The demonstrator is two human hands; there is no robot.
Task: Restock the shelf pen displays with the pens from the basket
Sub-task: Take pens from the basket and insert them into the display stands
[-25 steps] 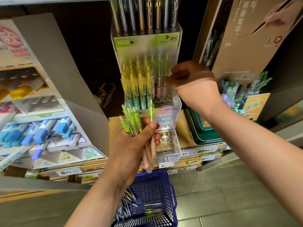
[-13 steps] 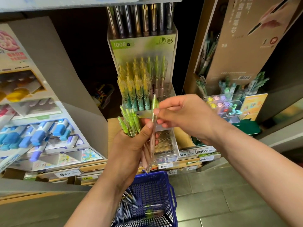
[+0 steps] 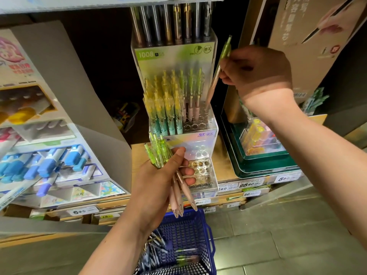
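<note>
My left hand (image 3: 158, 181) grips a bunch of green-and-pink pens (image 3: 166, 171) in front of the clear acrylic pen display (image 3: 210, 132). My right hand (image 3: 256, 70) pinches a single green-and-pink pen (image 3: 217, 74), tilted, with its tip down at the right side of the display's upper tier. That tier holds yellow-teal pens (image 3: 166, 108) on the left and a few green-pink ones (image 3: 193, 92) at the back right. The display's lower tier (image 3: 200, 171) shows bare holes. Below, a blue basket (image 3: 208, 235) holds several more pens (image 3: 158, 253).
A cardboard display of blue markers (image 3: 47, 161) stands to the left. A green tray with a small clear box (image 3: 260, 139) sits to the right under a brown poster stand (image 3: 309, 36). Price labels (image 3: 246, 184) line the wooden shelf edge. Grey floor tiles lie below.
My right hand has taken one pen from the bunch in my left hand and lifted it up and right to the display's upper tier. My left hand has stayed in place.
</note>
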